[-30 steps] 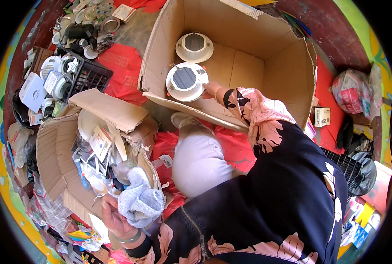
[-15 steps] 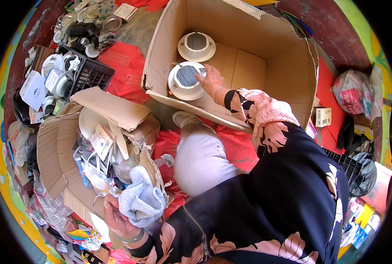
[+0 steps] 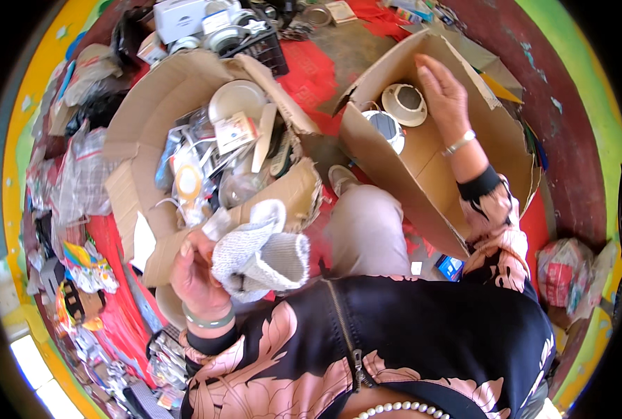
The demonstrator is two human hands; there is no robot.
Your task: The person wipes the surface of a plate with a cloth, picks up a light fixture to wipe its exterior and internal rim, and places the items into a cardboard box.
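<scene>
My left hand (image 3: pixel 200 274) is closed on a light grey knitted glove (image 3: pixel 260 257), bunched up with its ribbed cuff gaping. Glove and hand are at the near edge of a torn cardboard box (image 3: pixel 133 108) on the left. Over the larger cardboard box (image 3: pixel 388 185) on the right, my right hand (image 3: pixel 447 94) is raised, fingers stretched out and holding nothing. Two round white recessed downlights rest in that box: the far downlight (image 3: pixel 413 115) just left of my right hand, and the near downlight (image 3: pixel 394 143), partly hidden by the box wall.
The torn box holds a white round dish (image 3: pixel 237 100), a small carton (image 3: pixel 235 133), cables and plastic pieces. Behind it stands a black crate (image 3: pixel 272 52) beside several lamps and a white carton (image 3: pixel 178 19). Bags (image 3: pixel 87 185) line the left side; a stuffed plastic bag (image 3: pixel 569 276) sits right.
My right hand has left the near downlight and risen above the box. The glove stays in my left hand. The whole view has turned, shifting both boxes in the picture.
</scene>
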